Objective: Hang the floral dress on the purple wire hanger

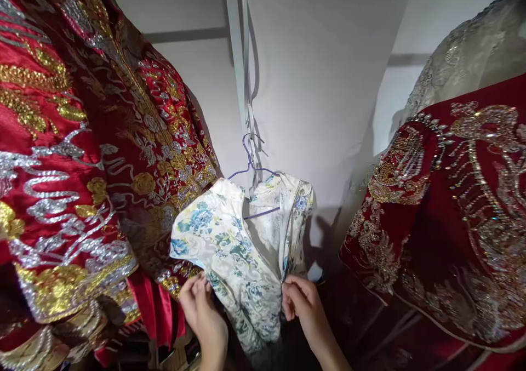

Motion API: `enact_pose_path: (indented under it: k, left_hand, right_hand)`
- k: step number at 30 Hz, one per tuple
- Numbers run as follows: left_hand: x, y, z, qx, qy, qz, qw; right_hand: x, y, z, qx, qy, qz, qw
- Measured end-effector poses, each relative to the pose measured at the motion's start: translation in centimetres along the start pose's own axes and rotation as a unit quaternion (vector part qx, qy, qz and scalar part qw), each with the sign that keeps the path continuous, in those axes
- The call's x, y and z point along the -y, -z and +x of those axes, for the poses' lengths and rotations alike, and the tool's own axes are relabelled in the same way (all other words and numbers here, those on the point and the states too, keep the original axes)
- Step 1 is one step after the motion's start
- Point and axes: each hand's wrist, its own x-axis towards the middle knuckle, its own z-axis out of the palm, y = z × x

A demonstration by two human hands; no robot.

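Observation:
A white garment [230,250] with blue and green flowers and short sleeves hangs on a thin purple hanger [249,160]. Its neckline opens in a deep V, and a light edging runs down one side of the opening. At the bottom of that V, my right hand [302,308] is closed, pinching the garment's edge; any small part between the fingertips is hidden. My left hand [205,310] is beside the garment's left side, below the sleeve, its fingers curled together. Whether cloth is caught in those fingers does not show. The garment's lower end fades into shadow.
Red embroidered jackets [156,141] with gold and silver sequins hang close on the left. To the right stands a dark red beaded dress [435,223], with a sheer pale lace garment [460,53] behind it. A white strap [242,47] runs down the pale wall [320,75] to the hanger.

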Motion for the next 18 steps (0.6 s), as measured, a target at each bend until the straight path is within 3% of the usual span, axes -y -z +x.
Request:
enact_pose_path:
  k: [2, 4, 6, 9, 13, 18]
  left_hand:
    - [-0.5, 0.5, -1.2, 0.022, -0.04, -0.023, 0.999]
    - [-0.8, 0.4, -3.0, 0.124, -0.058, 0.003, 0.991]
    - [-0.6, 0.0, -5.0, 0.229, -0.032, 0.041, 0.972]
    - [0.4, -1.0, -6.9, 0.285, 0.037, 0.034, 0.957]
    - [0.7, -1.9, -6.8, 0.308, 0.064, 0.043, 0.948]
    - [-0.4, -3.4, -5.0, 0.399, -0.047, 0.057, 0.914]
  right_hand:
    - [-0.3, -0.4, 0.2, 0.012, -0.008, 0.002, 1.0]
    - [-0.6, -1.1, 0.5, 0.027, -0.012, -0.005, 1.0]
    - [-0.6, -1.7, 0.7, 0.045, -0.008, -0.015, 0.999]
    - [-0.3, -2.1, 0.6, 0.057, 0.007, -0.027, 0.998]
    - [0.0, -1.5, 0.5, 0.06, -0.007, -0.027, 0.998]
    - [1.2, 0.0, 2.1, 0.03, -0.013, -0.009, 0.999]
